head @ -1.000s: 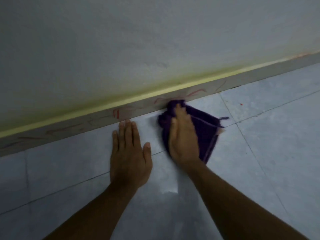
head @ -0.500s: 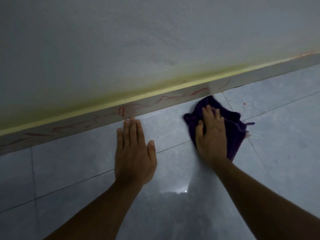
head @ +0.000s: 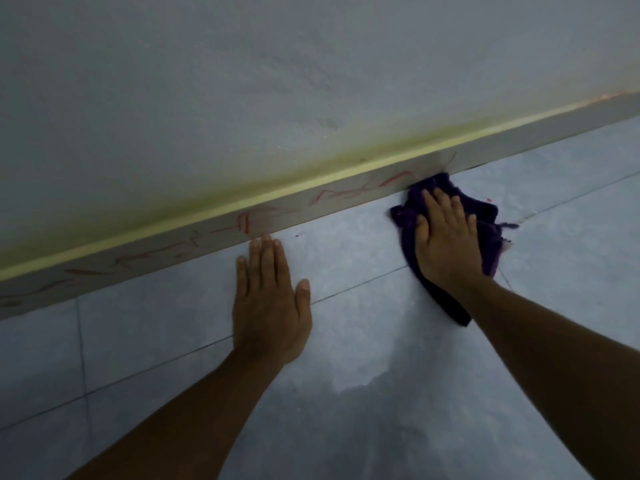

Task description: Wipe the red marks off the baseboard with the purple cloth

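Observation:
A grey baseboard [head: 519,140] runs diagonally from lower left to upper right under a yellow strip. Red marks [head: 360,192] scrawl along it from the far left to just left of the cloth. The purple cloth [head: 485,216] lies crumpled on the floor, its far edge touching the baseboard's foot. My right hand [head: 446,237] presses flat on the cloth, fingers pointing at the baseboard. My left hand [head: 268,299] lies flat on the floor tile, fingertips almost at the baseboard, holding nothing.
Grey-blue floor tiles [head: 571,271] with dark grout lines fill the lower half. A pale grey wall [head: 311,81] with a greenish stain rises above the baseboard. Small red specks [head: 489,199] dot the floor near the cloth.
My right hand has slid the cloth rightward along the baseboard, uncovering red marks it hid a second ago. My left hand has stayed planted on the floor.

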The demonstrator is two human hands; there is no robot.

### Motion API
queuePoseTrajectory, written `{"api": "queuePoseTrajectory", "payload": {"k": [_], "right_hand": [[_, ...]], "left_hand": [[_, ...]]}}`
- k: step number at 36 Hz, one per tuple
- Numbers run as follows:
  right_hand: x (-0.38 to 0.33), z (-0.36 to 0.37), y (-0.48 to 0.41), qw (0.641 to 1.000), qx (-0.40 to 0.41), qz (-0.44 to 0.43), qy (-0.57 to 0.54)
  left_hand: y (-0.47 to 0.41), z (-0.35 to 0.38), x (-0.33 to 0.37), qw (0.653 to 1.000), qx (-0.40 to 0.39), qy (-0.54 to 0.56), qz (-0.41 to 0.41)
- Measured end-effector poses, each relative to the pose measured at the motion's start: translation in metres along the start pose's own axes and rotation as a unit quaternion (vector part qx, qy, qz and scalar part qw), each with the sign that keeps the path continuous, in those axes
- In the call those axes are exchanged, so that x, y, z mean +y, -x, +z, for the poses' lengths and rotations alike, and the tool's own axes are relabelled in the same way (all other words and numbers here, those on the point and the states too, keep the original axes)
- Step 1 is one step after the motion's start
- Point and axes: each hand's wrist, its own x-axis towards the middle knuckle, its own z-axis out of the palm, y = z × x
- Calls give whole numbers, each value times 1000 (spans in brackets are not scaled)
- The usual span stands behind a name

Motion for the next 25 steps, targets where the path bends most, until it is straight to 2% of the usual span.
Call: {"api": "queuePoseTrajectory", "payload": {"k": [2,5,7,11,14,19,23,25], "right_hand": [[-2,0,0,1000,-5,-5,3],[-3,-1,1,1000,-17,-7,-2],[3,-5,-1,999,-48,-23,-4],[16,-9,-1,994,-84,-72,10],[21,-9,2,991,-89,-91,30],[18,-4,2,995,-36,-84,43],[15,-2,0,996,-28,-81,9],[24,-2,10,991,-45,-122,-26]], "left_hand": [[-3,-6,0,999,-36,0,-7],[-10,-23,7,991,-131,-23,-26],[-11,-33,23,989,-147,-26,-7],[-14,-29,65,991,-97,-16,89],[-18,-12,81,994,-83,22,64],[-16,9,82,998,-22,9,57],[-19,14,80,998,-7,1,68],[-18,15,80,998,-6,1,70]]}}
